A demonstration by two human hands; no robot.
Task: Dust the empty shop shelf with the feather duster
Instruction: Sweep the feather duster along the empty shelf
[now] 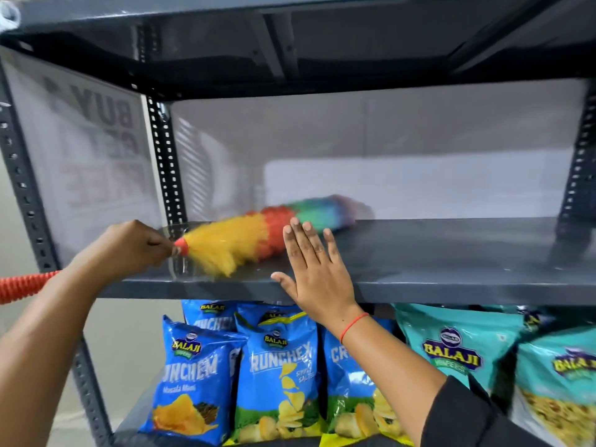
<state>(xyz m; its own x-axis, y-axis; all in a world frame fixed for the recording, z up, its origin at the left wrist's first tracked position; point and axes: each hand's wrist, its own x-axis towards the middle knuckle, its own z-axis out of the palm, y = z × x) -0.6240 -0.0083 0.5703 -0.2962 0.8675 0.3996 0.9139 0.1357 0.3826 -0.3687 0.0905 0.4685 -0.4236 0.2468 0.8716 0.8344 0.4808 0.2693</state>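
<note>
A multicoloured feather duster [258, 233] lies along the dark grey empty shelf [451, 259], its yellow, red, green and blue fibres blurred, tip pointing right and back. My left hand [129, 250] is closed around its handle at the shelf's left end; the ribbed orange handle end [22, 283] sticks out to the left behind my forearm. My right hand [314, 269] is flat with fingers spread, resting over the shelf's front edge just in front of the duster's red part, holding nothing.
Blue snack bags [274, 379] and teal snack bags [458, 353] stand on the shelf below. Perforated steel uprights [166, 162] frame the rack. Another shelf [322, 43] sits close overhead. A translucent panel with reversed lettering [96, 140] closes the left side.
</note>
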